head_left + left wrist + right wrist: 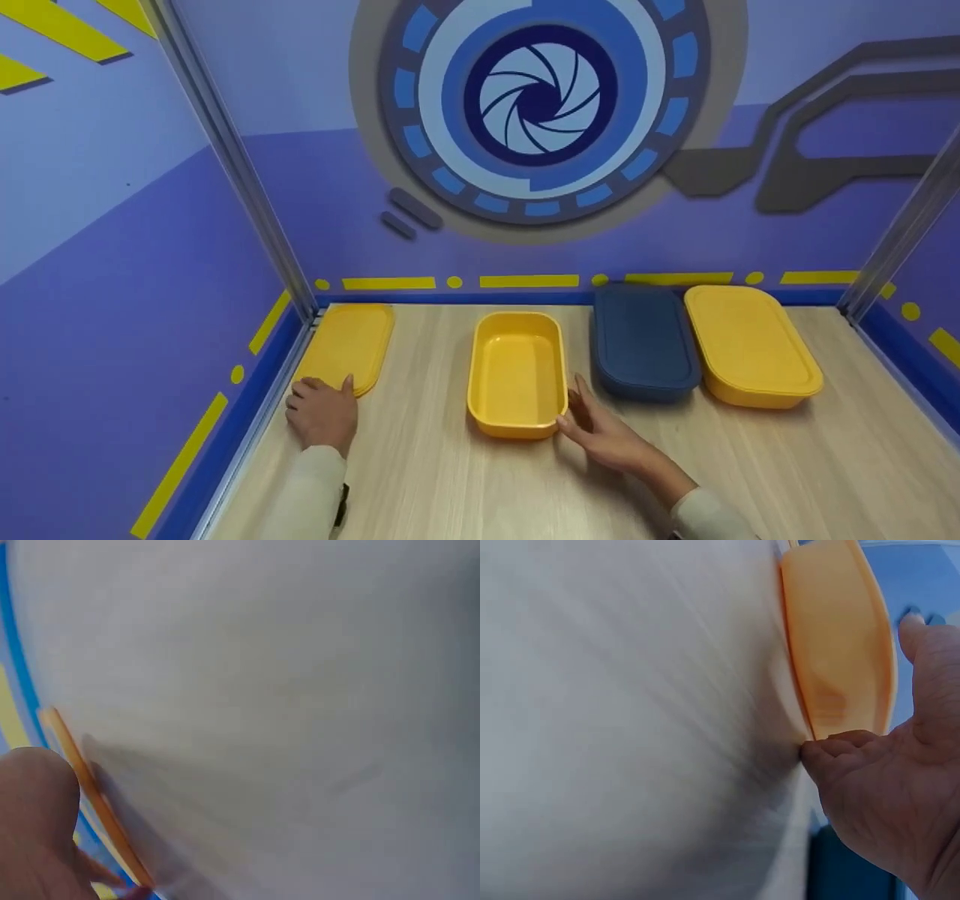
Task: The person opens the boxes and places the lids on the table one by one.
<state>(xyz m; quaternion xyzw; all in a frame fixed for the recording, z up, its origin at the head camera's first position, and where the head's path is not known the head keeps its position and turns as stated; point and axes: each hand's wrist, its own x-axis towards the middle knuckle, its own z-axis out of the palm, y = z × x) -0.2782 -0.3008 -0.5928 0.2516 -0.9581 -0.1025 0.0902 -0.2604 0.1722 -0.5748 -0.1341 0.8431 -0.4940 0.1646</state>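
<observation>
A shallow yellow lid [349,345] lies flat at the table's far left, and its orange-looking edge [101,802] shows in the left wrist view. My left hand [324,412] rests over its near end, thumb pointing forward on top; the fingertips are partly hidden. An empty yellow lunch box [517,375] stands without a lid at the middle. Beside its near right corner is my right hand [611,435], fingers fairly straight and thumb spread apart. In the right wrist view, the fingertips touch the base of the box's wall [836,637].
A dark blue lidded box [645,341] and a yellow lidded box [754,345] stand side by side at the back right. Behind the table rises a printed purple wall [315,202]. Metal posts [232,157] mark the corners.
</observation>
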